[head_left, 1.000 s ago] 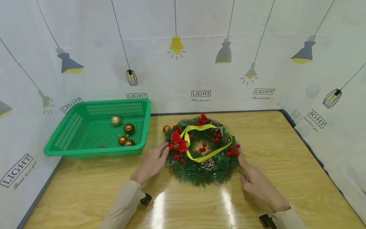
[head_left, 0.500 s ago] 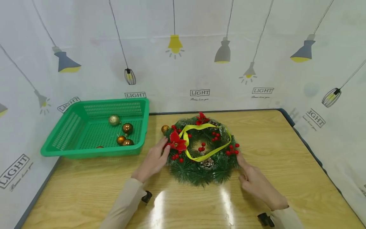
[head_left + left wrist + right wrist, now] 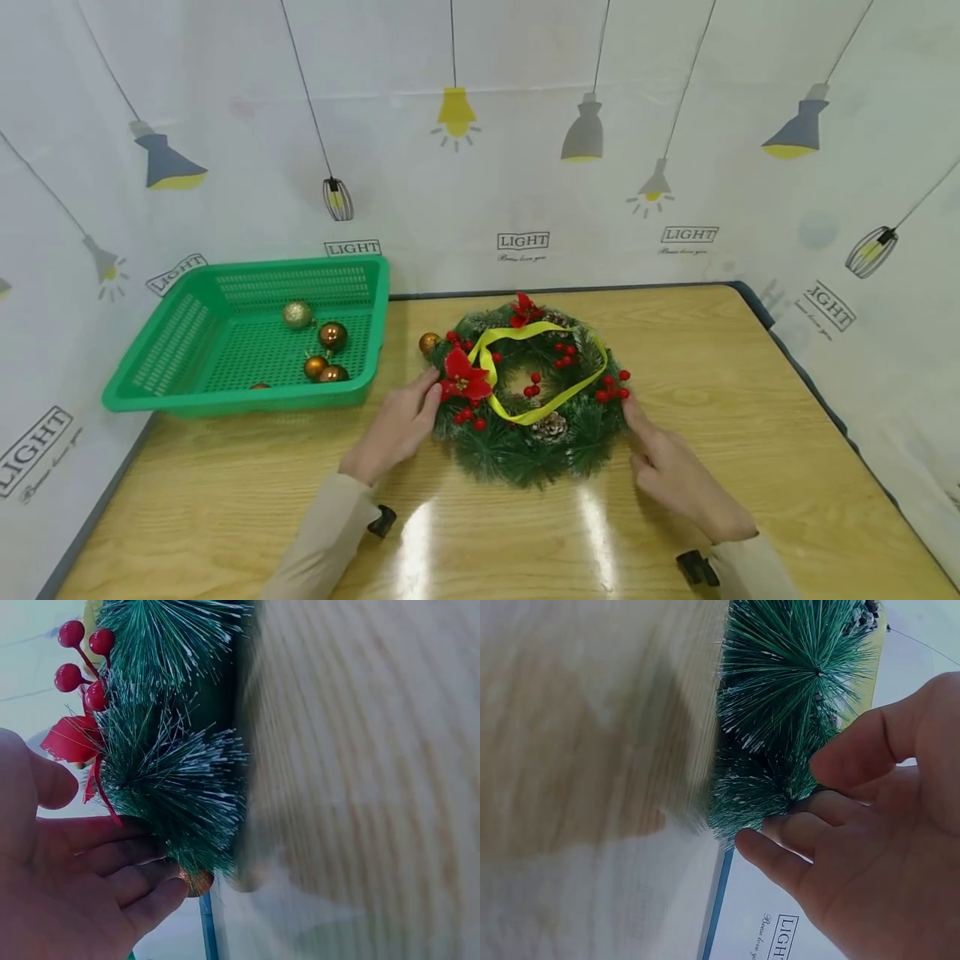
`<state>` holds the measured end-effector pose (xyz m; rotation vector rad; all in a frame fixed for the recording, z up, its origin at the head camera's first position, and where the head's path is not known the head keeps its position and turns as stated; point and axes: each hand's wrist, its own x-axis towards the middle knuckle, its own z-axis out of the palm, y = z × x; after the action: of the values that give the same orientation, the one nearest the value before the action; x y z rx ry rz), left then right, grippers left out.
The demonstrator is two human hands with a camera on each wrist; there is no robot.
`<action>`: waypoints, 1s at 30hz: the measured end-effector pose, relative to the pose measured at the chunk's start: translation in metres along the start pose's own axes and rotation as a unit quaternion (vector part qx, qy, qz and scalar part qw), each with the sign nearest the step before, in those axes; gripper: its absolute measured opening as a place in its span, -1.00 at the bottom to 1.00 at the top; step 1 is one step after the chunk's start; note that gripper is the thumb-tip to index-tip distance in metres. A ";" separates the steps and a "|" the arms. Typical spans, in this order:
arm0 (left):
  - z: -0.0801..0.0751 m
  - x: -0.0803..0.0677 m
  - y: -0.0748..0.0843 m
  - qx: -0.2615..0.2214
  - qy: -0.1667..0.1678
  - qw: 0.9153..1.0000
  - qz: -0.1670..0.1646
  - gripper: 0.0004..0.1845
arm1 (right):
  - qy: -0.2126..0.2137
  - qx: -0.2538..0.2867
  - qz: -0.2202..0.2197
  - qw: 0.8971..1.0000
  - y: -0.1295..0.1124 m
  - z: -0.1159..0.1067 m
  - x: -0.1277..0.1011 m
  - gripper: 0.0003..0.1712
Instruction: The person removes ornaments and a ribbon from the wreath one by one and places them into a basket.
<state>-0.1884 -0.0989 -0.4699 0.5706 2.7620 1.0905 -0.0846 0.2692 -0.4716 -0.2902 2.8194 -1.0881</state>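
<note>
A green Christmas wreath with red poinsettia flowers, red berries and pinecones lies flat on the wooden table. Over its middle runs a loop of yellow ribbon. My left hand touches the wreath's left side beside the large flower, its fingers extended along the needles in the left wrist view. On the opposite side, my right hand rests its fingertips against the outer needles, thumb apart from the fingers. A gold ball sits at the wreath's upper left edge.
To the left stands a green plastic basket holding several gold and brown baubles. A white backdrop printed with lamps rises behind the table.
The wreath has turned slightly counterclockwise under both hands: its front pinecone and right berries shifted a little. The head view has drifted slightly; the hands stay at the wreath's sides.
</note>
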 end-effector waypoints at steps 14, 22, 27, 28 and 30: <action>0.010 -0.028 0.013 0.010 -0.025 1.000 0.015 -0.43 | -0.007 -0.024 0.010 1.000 0.010 -0.013 0.009 -0.15; 0.011 -0.035 0.015 0.009 -0.015 1.000 0.023 -0.45 | -0.005 -0.034 0.000 0.999 0.012 -0.017 0.016 -0.20; 0.013 -0.040 0.016 0.013 -0.010 0.999 0.045 -0.47 | -0.015 -0.027 0.008 0.999 0.015 -0.020 0.020 -0.23; 0.014 -0.042 0.016 0.014 -0.012 0.999 0.046 -0.47 | -0.017 -0.024 0.012 0.999 0.015 -0.021 0.020 -0.23; 0.015 -0.045 0.017 0.014 -0.015 0.999 0.050 -0.47 | -0.018 -0.023 0.011 1.000 0.017 -0.022 0.021 -0.24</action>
<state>-0.1387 -0.0953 -0.4708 0.7295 2.7541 1.0540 -0.1114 0.2908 -0.4674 -0.2792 2.8128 -1.0052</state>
